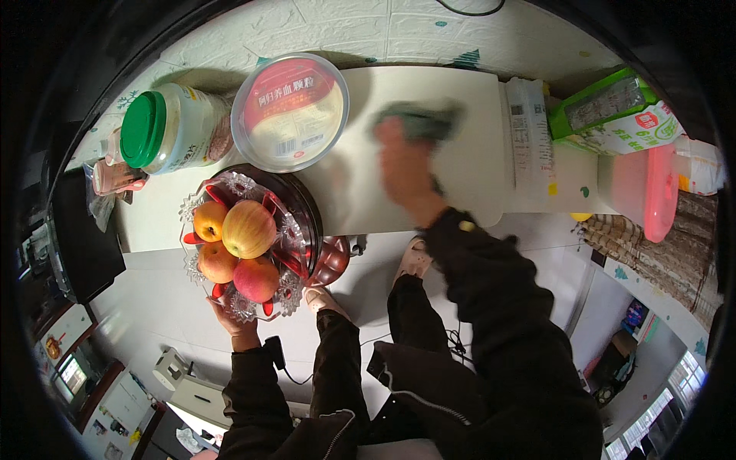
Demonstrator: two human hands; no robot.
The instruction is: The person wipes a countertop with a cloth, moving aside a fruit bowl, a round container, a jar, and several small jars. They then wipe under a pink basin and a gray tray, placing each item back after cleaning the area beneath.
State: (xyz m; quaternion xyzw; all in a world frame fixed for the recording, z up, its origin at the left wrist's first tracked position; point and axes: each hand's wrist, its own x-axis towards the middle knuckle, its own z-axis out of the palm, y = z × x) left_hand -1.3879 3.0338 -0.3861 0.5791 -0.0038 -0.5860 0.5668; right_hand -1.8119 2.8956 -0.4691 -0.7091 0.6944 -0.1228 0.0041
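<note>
My right hand, blurred by motion, presses a dark grey-green cloth onto the white tabletop. At the left front, my left hand grips the near edge of a clear, scalloped fruit bowl with red accents. Its fingers are partly hidden beneath the rim. Several apples and a yellow-orange fruit lie in the bowl; a large striped apple is on top. Behind the bowl, partly covered by it, is a dark round tray or lid. The bowl reaches out past the table's front edge.
A round plastic tub and a green-lidded jar stand at the back left. On the right are a clear plastic package, a green-and-white box and a pink-lidded container. Cables run across the floor.
</note>
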